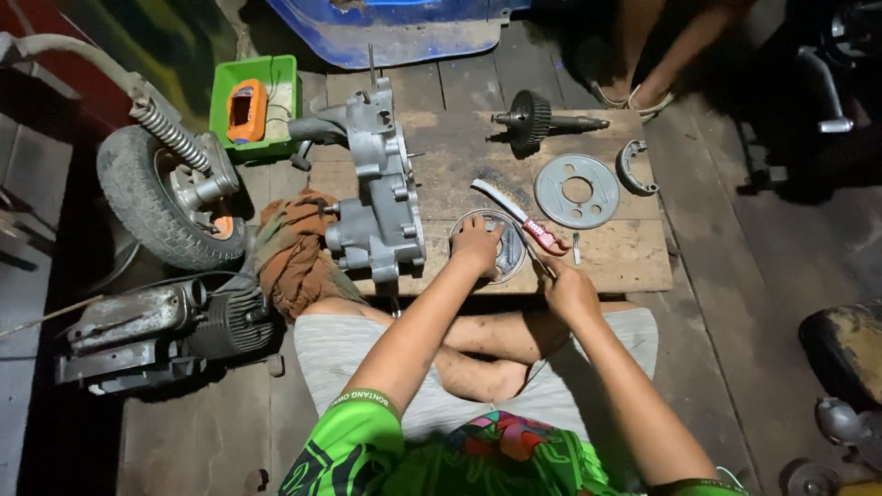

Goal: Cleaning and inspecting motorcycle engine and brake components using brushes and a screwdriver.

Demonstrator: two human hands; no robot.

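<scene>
round metal plate (490, 244) sits at the wooden board's (634, 262) lower edge, mid-frame; our left hand (475, 243) presses curled fingers on it, our right hand (566, 287) grips a thin tool (536, 261). bare board lies right of it.

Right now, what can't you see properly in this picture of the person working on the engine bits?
Head view:
- The round metal disc: the left hand covers part of it.
- The thin tool under the right hand: mostly hidden by that hand, too small to name.
- The blue panel: cut off by the top edge.
- Another person's feet: in dark shadow.
- The parts at the right edge: cut off and dim.
</scene>
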